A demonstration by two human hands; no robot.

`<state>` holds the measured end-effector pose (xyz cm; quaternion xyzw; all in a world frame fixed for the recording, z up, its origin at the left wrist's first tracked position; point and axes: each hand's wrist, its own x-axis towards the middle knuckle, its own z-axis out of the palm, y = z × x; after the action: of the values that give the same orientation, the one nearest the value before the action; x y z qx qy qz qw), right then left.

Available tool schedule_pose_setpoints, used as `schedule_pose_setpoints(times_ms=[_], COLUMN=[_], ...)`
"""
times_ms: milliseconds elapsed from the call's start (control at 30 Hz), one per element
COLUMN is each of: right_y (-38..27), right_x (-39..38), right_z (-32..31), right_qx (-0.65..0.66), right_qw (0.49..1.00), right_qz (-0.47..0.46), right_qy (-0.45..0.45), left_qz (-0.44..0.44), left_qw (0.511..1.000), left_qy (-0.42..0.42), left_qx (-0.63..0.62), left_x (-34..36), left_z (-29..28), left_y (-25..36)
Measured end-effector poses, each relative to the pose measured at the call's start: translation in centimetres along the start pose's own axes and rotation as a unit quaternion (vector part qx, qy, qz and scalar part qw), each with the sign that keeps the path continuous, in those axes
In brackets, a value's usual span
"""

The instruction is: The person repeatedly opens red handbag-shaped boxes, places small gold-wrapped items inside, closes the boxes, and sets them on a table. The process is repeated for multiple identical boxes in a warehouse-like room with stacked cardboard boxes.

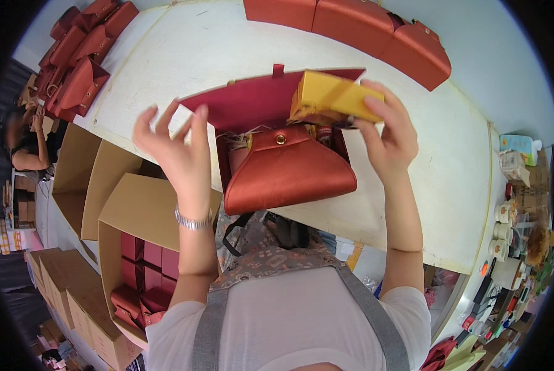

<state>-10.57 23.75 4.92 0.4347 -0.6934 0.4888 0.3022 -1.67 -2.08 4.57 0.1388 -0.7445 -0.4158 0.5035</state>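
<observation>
In front of me on the white table is a red leather-look gift box [289, 176], its lid [246, 102] raised at the back, showing a dark red lining. Its front has a flap shape with a round gold stud, and shredded filler shows along the inner edge. Between the thumb and fingers of my right hand [391, 123] is a yellow box [335, 94], tilted over the gift box's back right corner. My left hand [178, 145] hovers at the gift box's left with fingers spread, holding nothing. What lies deeper inside the gift box is hidden.
More red boxes stand along the far table edge [351, 28] and in a stack [82, 68] at far left. A cardboard carton [156, 201] with red boxes sits lower left, near other cartons [82, 297]. Another person [33, 139] works at left. Assorted supplies [511, 247] line the right.
</observation>
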Motion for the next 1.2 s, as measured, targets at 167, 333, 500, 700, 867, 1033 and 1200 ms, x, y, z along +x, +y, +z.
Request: schedule_pose_setpoints(times_ms=[167,333,500,700,867,1033,1200], right_y=[1.1,0.6,-1.6,-1.9,-1.4,-0.9,-0.9], right_x=[2.8,3.3,2.6,2.1,2.0,1.7,1.1], right_z=[2.4,4.5,8.3,10.0,10.1,10.1,9.9], right_qx=[0.091,0.109,0.116,0.083,0.069,0.087,0.124], right_qw=[0.995,0.991,0.982,0.986,0.991,0.986,0.961], right_qz=[-0.014,-0.032,0.020,0.059,0.037,0.050,0.154], right_qy=[0.025,-0.067,-0.150,-0.132,-0.106,-0.136,-0.192], left_qz=[-0.062,-0.023,-0.181,0.256,0.232,0.218,0.184], left_qw=[0.918,0.763,0.682,0.777,0.763,0.772,0.796], left_qy=[-0.370,-0.526,-0.695,-0.442,-0.470,-0.484,-0.496], left_qx=[0.131,-0.375,-0.138,0.368,0.380,0.350,0.293], left_x=[-4.9,-3.2,-3.2,-4.3,-5.1,-4.8,-4.6], left_z=[-5.1,-6.6,-5.3,-0.6,-0.9,-2.0,-2.7], left_y=[3.0,2.3,3.3,0.0,-1.5,-1.3,-1.4])
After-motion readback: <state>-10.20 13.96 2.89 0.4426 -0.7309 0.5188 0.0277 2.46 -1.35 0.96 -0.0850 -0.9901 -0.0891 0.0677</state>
